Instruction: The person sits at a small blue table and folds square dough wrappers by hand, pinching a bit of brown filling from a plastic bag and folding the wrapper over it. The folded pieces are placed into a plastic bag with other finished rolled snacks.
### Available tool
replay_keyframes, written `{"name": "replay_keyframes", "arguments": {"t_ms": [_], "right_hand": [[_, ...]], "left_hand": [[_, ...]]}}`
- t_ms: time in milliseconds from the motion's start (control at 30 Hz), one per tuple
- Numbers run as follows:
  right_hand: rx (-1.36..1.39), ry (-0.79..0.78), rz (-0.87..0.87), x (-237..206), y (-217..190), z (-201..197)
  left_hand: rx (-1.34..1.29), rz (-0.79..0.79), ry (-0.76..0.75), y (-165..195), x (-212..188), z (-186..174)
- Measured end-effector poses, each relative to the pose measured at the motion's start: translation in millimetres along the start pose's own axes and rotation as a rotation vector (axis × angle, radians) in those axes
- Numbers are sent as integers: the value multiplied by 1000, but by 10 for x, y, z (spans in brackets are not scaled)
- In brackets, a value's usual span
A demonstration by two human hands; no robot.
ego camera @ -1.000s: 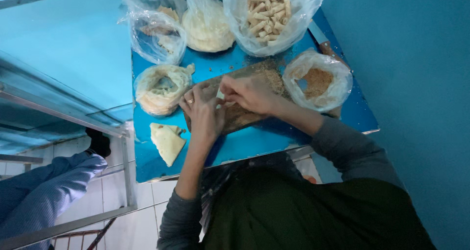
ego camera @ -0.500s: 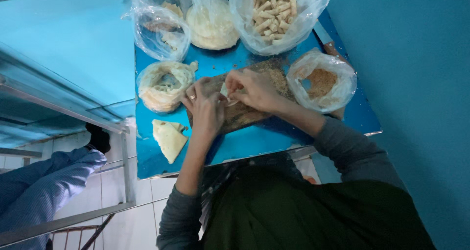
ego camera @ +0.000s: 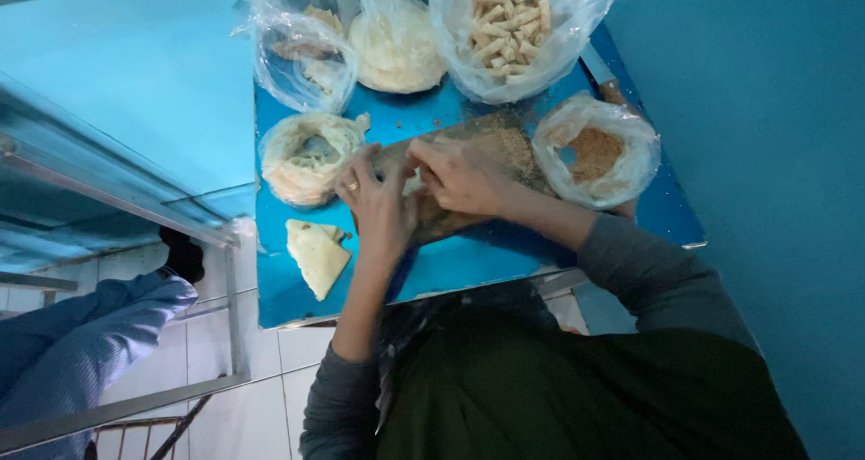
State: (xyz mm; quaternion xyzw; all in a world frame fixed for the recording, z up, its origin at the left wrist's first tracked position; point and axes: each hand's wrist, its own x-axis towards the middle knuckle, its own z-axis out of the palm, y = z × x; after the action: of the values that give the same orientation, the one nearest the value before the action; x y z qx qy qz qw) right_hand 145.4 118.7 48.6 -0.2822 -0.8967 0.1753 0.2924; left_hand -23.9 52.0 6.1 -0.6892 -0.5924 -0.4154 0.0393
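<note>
Five clear bags stand on the blue table [ego camera: 450, 266]; one bag [ego camera: 518, 27] holds pale rolled sticks. Left hand [ego camera: 383, 203] and right hand [ego camera: 459, 173] both pinch a pale wrapper [ego camera: 413, 182] over the wooden board [ego camera: 505, 145].

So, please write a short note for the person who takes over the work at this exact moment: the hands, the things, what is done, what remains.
Left hand and right hand are together on a pale piece of dough over the wooden board, fingers pinching it.
Done: one folded triangle lies on the blue table, beside the board.
Near: bag of thin wrappers at the left hand, bag of brown crumbs at the right, bag of finished rolls at the back.
Left: the piece in hand is not yet closed.
</note>
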Motion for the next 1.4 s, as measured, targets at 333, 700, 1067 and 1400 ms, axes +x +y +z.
{"name": "replay_keyframes", "arguments": {"t_ms": [333,700,1067,1400], "right_hand": [[-20,64,-33,-154,31,-43],[-207,6,61,20,31,64],[-337,54,2,216,202,108],[-173,-54,-43,88,45,-167]], "left_hand": [[127,89,-89,-64,19,166],[79,-95,76,-70,92,187],[128,-101,-28,-29,20,70],[148,-102,-25,-59,18,69]]}}
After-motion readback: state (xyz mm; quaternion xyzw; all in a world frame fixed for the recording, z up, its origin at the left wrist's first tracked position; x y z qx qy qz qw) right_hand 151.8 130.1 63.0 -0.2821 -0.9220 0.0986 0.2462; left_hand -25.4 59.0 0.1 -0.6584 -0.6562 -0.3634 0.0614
